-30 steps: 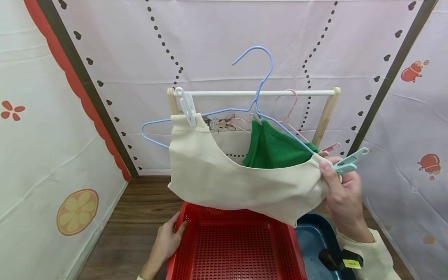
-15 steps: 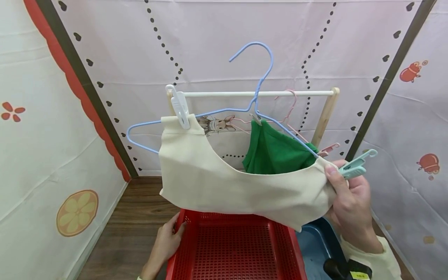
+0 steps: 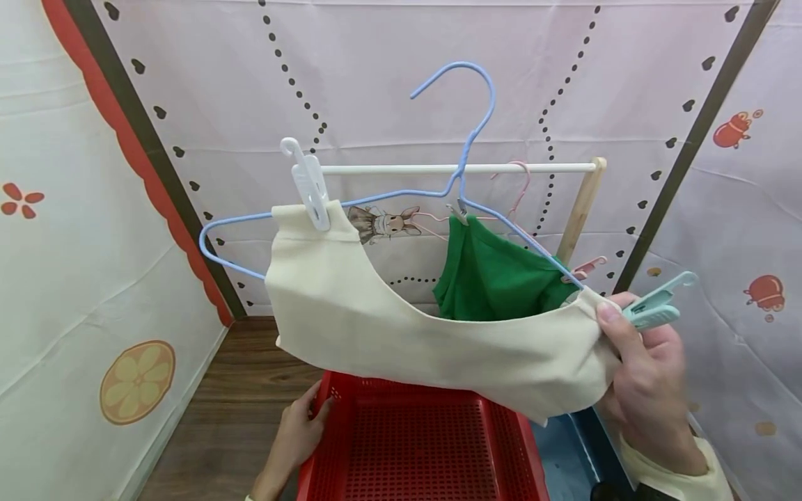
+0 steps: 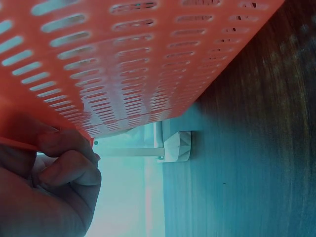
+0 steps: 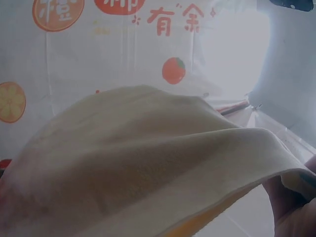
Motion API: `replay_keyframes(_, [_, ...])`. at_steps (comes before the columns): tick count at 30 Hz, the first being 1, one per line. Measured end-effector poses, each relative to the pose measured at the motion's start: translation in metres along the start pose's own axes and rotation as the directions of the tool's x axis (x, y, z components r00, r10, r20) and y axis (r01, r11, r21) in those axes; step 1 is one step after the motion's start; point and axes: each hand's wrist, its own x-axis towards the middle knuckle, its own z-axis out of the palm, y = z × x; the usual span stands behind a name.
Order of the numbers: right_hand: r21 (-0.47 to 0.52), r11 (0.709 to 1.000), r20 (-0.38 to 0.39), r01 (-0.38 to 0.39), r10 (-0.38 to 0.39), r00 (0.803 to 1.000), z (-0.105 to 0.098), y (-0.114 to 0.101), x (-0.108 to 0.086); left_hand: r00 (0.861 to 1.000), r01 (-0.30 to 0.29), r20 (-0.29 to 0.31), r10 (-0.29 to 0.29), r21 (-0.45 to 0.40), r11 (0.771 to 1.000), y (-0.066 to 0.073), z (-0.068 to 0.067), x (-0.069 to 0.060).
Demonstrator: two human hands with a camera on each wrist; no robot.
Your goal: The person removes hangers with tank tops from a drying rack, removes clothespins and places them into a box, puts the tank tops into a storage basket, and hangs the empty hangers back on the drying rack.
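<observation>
My right hand [image 3: 651, 383] pinches one top corner of a cream garment [image 3: 426, 351], thumb in front, beside a teal clothespin [image 3: 654, 311]. That garment hangs from a blue hanger [image 3: 466, 149] and sags in the middle. A white clothespin [image 3: 311, 191] clips its other corner. The hanger's hook stands free in front of the rack. My left hand [image 3: 299, 433] grips the left rim of a red basket [image 3: 420, 445]; in the left wrist view its fingers curl at the rim. Cream cloth fills much of the right wrist view, where only part of my right hand shows.
A rack with a white rail [image 3: 388, 169] and wooden posts stands behind. On it a pink hanger [image 3: 525, 188] carries a green garment [image 3: 485, 278], with a pink clothespin [image 3: 589, 268] at its side. A blue basin [image 3: 567, 452] sits right of the basket. Printed cloth walls surround the space.
My right hand has moved right and slightly down, bringing the hanger and cream garment nearer the camera and tilting them down to the right. My left hand and the basket stay in place.
</observation>
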Motion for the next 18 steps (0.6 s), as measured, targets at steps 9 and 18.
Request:
replay_keyframes(9, [0.020,1.000,-0.033,-0.005,0.005,0.999,-0.001,-0.011,-0.005,1.000,-0.008,0.021,0.008,-0.040,0.999,0.000,-0.001,-0.002])
replay_keyframes(18, [0.082,0.996,-0.059,-0.021,0.026,0.998,-0.002,-0.017,-0.009,0.999,-0.033,0.016,0.034,-0.026,0.999,-0.001,0.000,-0.001])
